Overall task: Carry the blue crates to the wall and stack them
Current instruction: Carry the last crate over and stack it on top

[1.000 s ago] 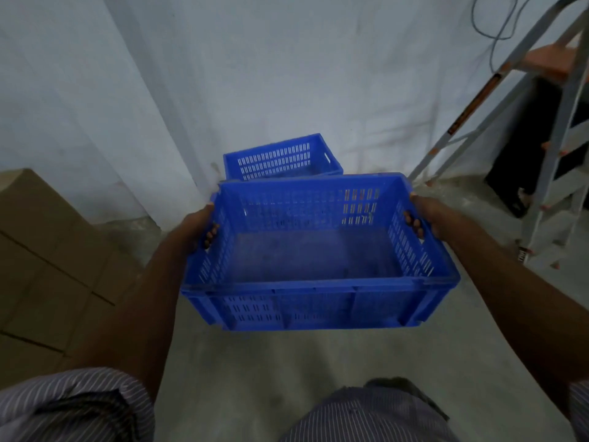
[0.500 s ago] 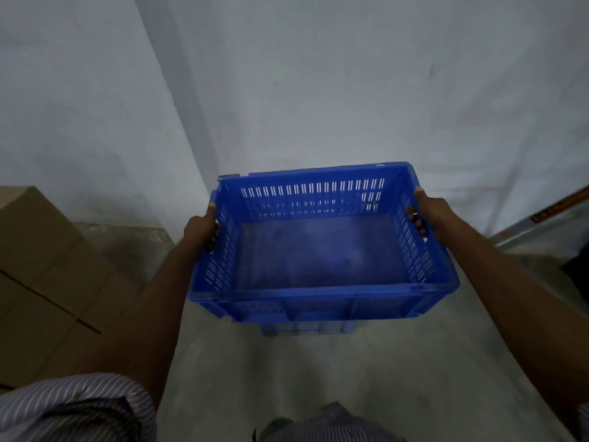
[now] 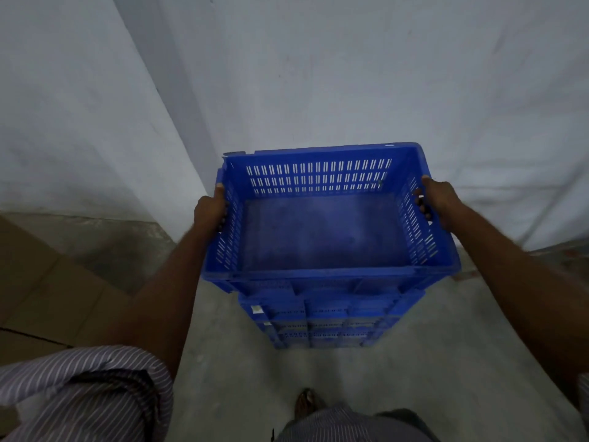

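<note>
Rolled striped sleeve [image 3: 86,387], bare forearms, possibly a sandal [image 3: 306,401]

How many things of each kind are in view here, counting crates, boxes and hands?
Blue crates: 2, the held crate and the lower crate under it
Cardboard boxes: 1, the cardboard box
Hands: 2, the left hand and the right hand
Total: 5

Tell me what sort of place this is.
Probably a storeroom or warehouse corner: bare concrete floor, plain white wall, cardboard boxes at left, and stacked blue plastic crates by the wall.
</note>
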A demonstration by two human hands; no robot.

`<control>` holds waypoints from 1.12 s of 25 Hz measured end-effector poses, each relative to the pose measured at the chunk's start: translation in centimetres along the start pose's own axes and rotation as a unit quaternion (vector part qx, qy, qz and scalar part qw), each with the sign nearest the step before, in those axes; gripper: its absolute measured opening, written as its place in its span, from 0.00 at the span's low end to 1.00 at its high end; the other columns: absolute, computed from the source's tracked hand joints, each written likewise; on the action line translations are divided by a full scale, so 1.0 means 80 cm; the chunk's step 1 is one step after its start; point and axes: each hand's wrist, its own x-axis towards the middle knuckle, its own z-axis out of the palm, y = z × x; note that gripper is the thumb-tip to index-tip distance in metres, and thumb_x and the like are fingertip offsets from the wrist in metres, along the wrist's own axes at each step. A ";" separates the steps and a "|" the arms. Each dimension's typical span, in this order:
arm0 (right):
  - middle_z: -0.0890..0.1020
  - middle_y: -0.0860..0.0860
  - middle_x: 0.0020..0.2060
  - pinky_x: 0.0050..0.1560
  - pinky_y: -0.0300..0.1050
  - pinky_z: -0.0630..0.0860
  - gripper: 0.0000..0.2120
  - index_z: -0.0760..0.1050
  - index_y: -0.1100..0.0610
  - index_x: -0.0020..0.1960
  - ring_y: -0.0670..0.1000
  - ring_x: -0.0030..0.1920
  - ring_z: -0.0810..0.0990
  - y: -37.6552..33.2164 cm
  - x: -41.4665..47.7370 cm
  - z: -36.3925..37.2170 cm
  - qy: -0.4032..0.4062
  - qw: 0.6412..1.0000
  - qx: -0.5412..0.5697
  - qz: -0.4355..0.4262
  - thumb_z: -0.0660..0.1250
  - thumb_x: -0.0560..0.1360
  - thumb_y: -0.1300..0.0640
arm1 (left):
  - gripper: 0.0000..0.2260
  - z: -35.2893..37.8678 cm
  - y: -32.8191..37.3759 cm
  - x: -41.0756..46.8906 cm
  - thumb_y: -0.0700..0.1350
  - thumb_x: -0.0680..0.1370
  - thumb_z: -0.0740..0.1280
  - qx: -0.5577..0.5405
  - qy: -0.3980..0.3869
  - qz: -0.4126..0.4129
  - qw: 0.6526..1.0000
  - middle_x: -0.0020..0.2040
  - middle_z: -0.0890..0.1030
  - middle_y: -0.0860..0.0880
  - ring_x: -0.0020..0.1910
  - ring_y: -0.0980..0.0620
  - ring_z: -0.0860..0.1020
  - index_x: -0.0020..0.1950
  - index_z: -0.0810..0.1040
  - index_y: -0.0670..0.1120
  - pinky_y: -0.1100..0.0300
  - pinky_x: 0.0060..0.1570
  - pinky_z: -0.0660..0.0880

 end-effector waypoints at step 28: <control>0.77 0.67 0.63 0.60 0.54 0.74 0.30 0.72 0.66 0.67 0.66 0.60 0.78 0.009 0.106 0.024 0.071 0.973 -0.215 -0.032 0.52 0.83 0.41 | 0.21 0.062 -0.009 0.047 0.59 0.85 0.53 -0.045 -0.053 -0.081 0.994 0.44 0.84 0.41 0.25 0.51 0.74 0.58 0.72 0.42 0.65 0.25 0.70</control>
